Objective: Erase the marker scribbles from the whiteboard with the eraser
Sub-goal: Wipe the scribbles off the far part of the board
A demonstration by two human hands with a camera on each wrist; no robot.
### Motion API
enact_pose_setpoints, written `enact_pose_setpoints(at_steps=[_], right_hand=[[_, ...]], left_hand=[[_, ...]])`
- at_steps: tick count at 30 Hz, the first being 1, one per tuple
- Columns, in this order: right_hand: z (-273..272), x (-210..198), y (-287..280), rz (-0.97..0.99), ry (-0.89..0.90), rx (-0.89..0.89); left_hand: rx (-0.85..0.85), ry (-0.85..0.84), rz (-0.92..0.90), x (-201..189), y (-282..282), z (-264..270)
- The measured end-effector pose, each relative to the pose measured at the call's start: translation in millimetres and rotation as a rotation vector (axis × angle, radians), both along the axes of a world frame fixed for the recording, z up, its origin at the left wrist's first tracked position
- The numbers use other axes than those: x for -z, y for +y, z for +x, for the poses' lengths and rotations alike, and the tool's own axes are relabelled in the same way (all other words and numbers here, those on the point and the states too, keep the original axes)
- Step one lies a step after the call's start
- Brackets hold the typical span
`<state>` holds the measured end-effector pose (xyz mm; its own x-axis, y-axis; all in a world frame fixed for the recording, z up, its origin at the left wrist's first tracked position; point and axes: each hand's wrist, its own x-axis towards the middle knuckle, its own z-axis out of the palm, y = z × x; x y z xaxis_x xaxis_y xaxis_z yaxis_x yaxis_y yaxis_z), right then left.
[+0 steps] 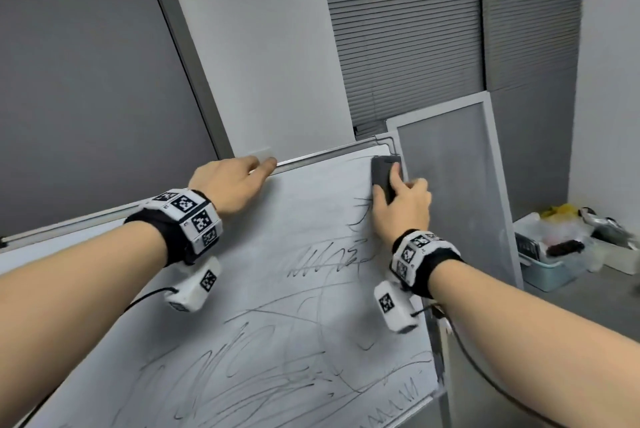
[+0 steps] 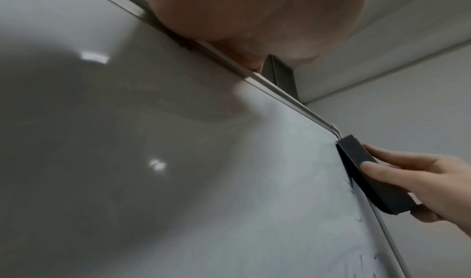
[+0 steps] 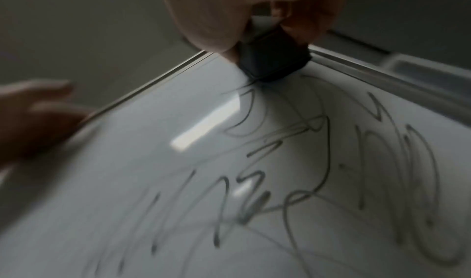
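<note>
The whiteboard (image 1: 294,220) leans tilted in front of me, with black marker scribbles (image 1: 329,259) over its middle, lower part and right side. My right hand (image 1: 401,209) grips a dark grey eraser (image 1: 382,171) and presses it flat on the board's top right corner. The left wrist view shows the eraser (image 2: 367,171) against the right frame, held by thumb and fingers (image 2: 420,181). In the right wrist view, the eraser (image 3: 272,61) sits above scribbles (image 3: 318,161). My left hand (image 1: 235,182) holds the board's top edge, its fingers hidden behind the frame.
A grey framed panel (image 1: 450,185) leans just right of the board, behind the eraser. A light blue bin (image 1: 547,268) of clutter stands on the floor at right. Blinds (image 1: 398,29) and a white wall lie behind the board. Cables hang from both wrist cameras.
</note>
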<state>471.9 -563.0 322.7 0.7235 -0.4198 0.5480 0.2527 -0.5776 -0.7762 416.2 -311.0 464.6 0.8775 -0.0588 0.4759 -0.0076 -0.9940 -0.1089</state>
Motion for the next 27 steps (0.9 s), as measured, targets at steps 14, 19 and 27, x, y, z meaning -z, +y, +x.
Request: enact_pose_setpoints(at_steps=[14, 19, 27], right_hand=[[-24, 12, 37, -0.359, -0.251, -0.236], [4, -10, 2, -0.001, -0.034, -0.044], [-2, -13, 12, 0.017, -0.022, -0.014]], left_hand=[[0.009, 0.004, -0.025, 2, -1, 4], [-0.001, 0.005, -0.039, 1, 1, 2], [0.001, 0.014, -0.048, 0, 0, 2]])
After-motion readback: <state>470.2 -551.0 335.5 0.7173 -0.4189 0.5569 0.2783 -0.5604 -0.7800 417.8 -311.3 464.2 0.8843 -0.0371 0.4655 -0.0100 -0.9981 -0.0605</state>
